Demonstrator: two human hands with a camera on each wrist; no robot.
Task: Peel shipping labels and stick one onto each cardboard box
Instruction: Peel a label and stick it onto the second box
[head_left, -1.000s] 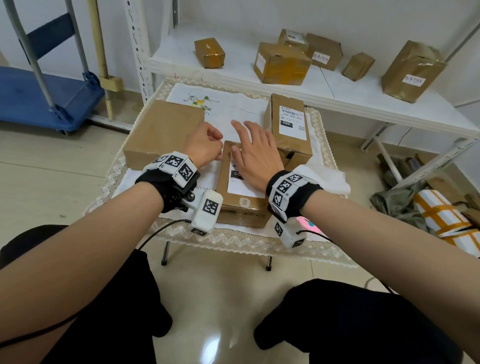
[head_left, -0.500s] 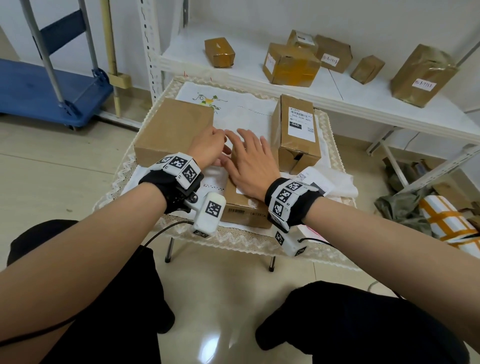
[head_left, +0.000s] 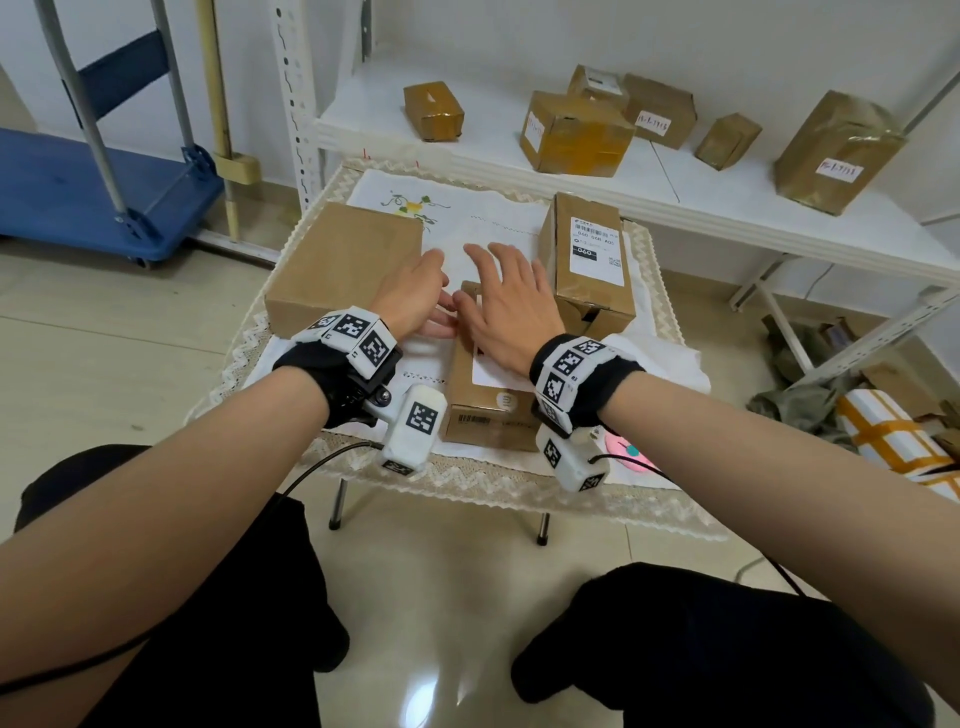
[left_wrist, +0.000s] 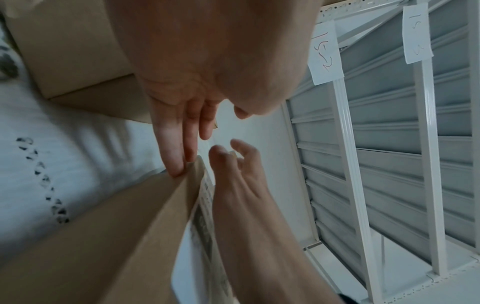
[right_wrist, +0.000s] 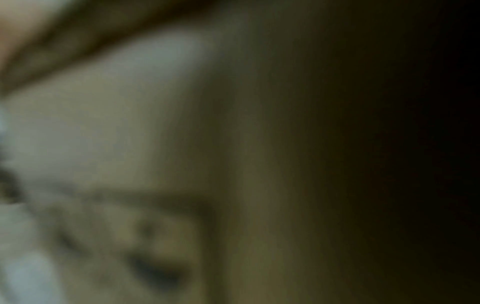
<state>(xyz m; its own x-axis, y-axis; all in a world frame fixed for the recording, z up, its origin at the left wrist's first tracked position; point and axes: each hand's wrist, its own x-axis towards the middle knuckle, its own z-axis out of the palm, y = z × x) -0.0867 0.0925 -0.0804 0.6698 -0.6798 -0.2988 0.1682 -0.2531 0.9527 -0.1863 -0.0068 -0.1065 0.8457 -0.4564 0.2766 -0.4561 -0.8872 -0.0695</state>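
— What's in front of you, biggest first?

— From the head view, a small table (head_left: 524, 499) with a lace-edged cloth fills the middle of the frame. On it, at centre left, lies the large plain box (head_left: 340, 262). At centre right stands the labelled box (head_left: 587, 270), its printed label facing up. Between them, lower centre, is the middle box (head_left: 483, 400), with a white shipping label (head_left: 491, 371) on its top face.

— And your hands?

— My right hand (head_left: 506, 306) lies flat on that label, fingers straight and spread, palm down, covering most of the sheet. My left hand (head_left: 413, 299) sits just left of it. In the left wrist view its fingers (left_wrist: 176, 144) are extended, the tips touching the upper left edge of the middle box (left_wrist: 116, 236) just beside the label (left_wrist: 205, 205). Neither hand is clamped on anything I can see.

— The right wrist view?

— Dark and blurred; I cannot read it.

— Anything smaller?

— Several taped parcels sit on the white shelf (head_left: 727, 202) along the upper right of the frame.
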